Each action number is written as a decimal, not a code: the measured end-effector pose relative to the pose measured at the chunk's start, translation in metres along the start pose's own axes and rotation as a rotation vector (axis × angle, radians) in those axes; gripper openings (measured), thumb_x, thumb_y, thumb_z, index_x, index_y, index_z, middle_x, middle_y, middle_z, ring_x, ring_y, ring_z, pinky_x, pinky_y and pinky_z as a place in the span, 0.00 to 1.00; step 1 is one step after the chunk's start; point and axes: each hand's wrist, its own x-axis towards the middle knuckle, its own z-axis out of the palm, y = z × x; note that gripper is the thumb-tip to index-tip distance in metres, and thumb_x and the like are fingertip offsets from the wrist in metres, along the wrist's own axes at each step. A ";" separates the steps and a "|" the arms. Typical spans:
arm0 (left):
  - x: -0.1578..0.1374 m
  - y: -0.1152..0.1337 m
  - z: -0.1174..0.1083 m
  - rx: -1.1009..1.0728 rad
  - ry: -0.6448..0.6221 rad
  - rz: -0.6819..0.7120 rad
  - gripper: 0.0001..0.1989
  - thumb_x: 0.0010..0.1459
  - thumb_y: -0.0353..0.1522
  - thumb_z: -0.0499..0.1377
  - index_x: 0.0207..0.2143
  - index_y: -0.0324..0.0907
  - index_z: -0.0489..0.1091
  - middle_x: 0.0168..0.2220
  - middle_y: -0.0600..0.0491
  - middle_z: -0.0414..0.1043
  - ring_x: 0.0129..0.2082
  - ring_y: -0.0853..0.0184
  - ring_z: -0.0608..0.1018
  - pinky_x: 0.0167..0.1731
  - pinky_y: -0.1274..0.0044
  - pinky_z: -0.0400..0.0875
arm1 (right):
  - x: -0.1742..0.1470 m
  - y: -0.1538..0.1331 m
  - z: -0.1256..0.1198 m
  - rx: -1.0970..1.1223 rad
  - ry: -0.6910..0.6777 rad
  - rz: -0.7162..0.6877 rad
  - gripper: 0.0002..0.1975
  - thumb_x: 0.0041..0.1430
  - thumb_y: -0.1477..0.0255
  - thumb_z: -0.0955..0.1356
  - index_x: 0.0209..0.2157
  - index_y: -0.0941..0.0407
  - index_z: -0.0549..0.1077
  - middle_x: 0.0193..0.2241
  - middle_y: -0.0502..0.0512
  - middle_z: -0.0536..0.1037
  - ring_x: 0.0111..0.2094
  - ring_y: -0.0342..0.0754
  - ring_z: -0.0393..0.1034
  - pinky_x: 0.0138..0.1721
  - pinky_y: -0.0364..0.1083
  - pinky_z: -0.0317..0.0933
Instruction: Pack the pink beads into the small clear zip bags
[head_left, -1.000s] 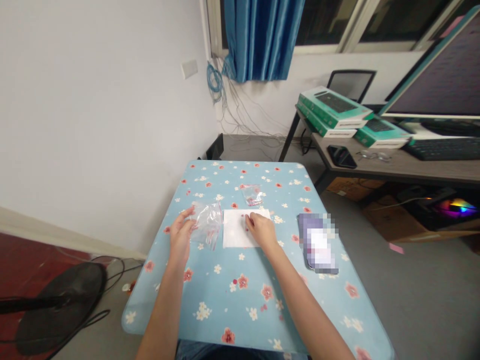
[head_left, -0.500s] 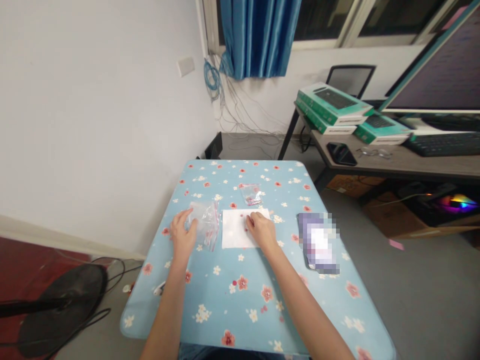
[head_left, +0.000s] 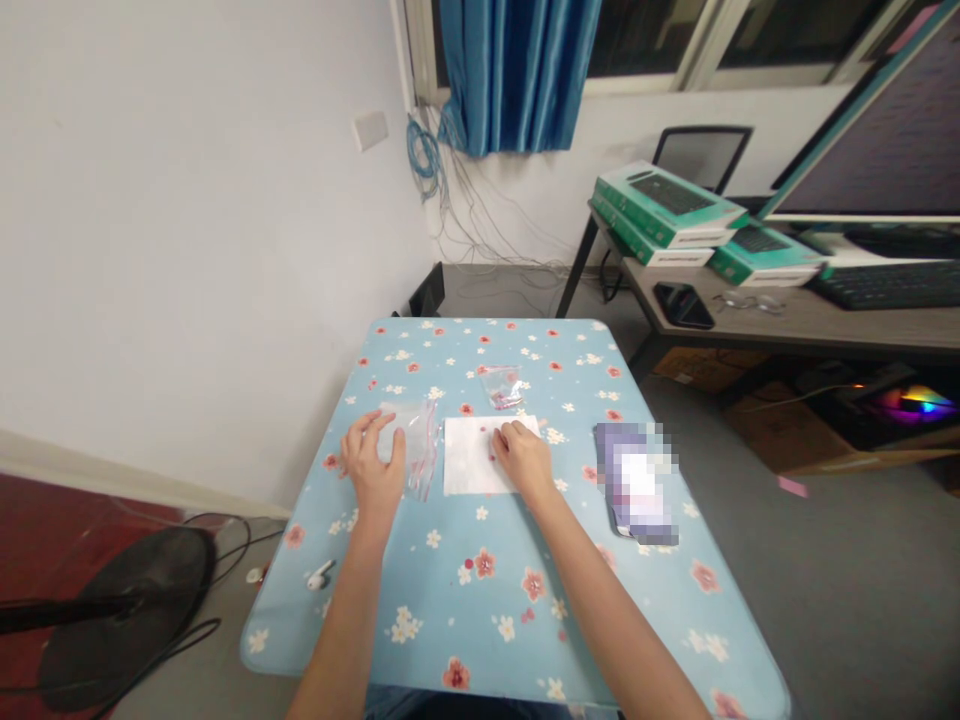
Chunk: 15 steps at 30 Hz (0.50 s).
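Note:
My left hand has its fingers spread, over the left side of a clear plastic zip bag that lies on the table. Whether the fingertips touch the bag, I cannot tell. On a white sheet of paper beside the bag rests my right hand. Its fingers are curled and pinched together, and whatever may be between them is hidden. Tiny reddish bits show on the paper near these fingertips. Beyond the paper lies a smaller clear zip bag with a reddish strip along its near edge.
A blue flowered cloth covers the table. On it are a white earbud at the left and a blurred purple item at the right. The desk beyond holds keyboard boxes, a phone and glasses. A fan base stands left.
My left hand has shifted a little to the right over the large bag, its fingers more spread, and the earbud now shows fully. My right hand stays in the same place.

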 end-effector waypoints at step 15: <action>-0.053 0.072 0.035 -0.384 -0.315 0.237 0.08 0.59 0.28 0.53 0.38 0.43 0.71 0.39 0.49 0.70 0.42 0.65 0.73 0.44 0.69 0.70 | -0.001 0.001 -0.001 -0.024 0.066 -0.039 0.12 0.62 0.72 0.61 0.26 0.57 0.70 0.28 0.55 0.72 0.33 0.46 0.63 0.29 0.44 0.46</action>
